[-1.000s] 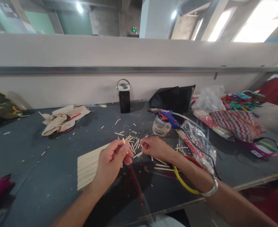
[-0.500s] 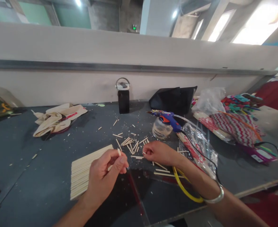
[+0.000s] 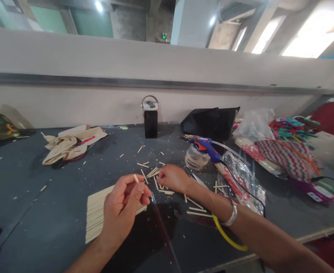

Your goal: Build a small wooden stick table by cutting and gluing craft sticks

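Note:
Between the thumb and fingers of my left hand (image 3: 125,201) is a short wooden stick (image 3: 137,179), its end poking up. Under and behind that hand lies a flat mat of pale sticks (image 3: 95,212) laid side by side. My right hand (image 3: 174,178) is down among the loose cut sticks (image 3: 155,184), with its fingers curled together. Whatever its fingertips hold, if anything, is hidden. Several longer stick pieces (image 3: 199,211) lie on the table below my right wrist.
A blue glue gun (image 3: 208,148) rests on a clear round container (image 3: 193,159), its cord trailing right. Scissors with yellow handles (image 3: 229,237) lie under my right forearm. A black lidded bottle (image 3: 150,123), crumpled cloth (image 3: 72,144) and plastic-wrapped packs (image 3: 240,182) stand around the dark table (image 3: 41,235).
My right hand has moved left, further over the loose sticks. My left hand has shifted slightly left, still holding its stick, which now tilts more.

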Available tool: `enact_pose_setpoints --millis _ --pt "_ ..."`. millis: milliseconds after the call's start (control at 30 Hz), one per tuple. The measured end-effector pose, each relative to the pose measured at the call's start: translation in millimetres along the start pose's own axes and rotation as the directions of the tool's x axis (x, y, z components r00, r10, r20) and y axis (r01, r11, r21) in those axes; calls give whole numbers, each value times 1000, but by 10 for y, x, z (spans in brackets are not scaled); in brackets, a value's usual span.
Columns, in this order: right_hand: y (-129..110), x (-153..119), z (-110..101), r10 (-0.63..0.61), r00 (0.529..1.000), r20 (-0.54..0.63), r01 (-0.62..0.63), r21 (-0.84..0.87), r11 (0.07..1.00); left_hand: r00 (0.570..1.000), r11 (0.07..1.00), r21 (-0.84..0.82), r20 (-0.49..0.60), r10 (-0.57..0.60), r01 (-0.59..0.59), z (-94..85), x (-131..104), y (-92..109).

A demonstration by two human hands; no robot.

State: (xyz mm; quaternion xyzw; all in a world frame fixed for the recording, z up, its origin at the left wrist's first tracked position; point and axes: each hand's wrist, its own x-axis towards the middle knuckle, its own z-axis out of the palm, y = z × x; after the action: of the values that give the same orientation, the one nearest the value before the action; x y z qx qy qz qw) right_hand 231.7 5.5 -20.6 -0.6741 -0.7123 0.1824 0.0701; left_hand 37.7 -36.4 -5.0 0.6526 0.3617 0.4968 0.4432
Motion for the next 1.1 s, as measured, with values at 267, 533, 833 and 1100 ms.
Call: enact_pose_setpoints --millis 267,533,833,1100 --pt "177 -71 -296 -70 997 -30 67 -88 994 1000 1000 -20 15 -8 8 -10 9 16" --pt "114 -125 -216 -315 940 132 341 -305 889 998 999 -24 50 -26 28 -22 22 23" --pt "247 -241 -340 -334 925 181 380 -428 820 999 1000 12 42 -23 22 -12 46 34" --pt "223 -297 -283 -393 885 250 461 -357 812 999 999 28 27 -39 39 -30 29 22"
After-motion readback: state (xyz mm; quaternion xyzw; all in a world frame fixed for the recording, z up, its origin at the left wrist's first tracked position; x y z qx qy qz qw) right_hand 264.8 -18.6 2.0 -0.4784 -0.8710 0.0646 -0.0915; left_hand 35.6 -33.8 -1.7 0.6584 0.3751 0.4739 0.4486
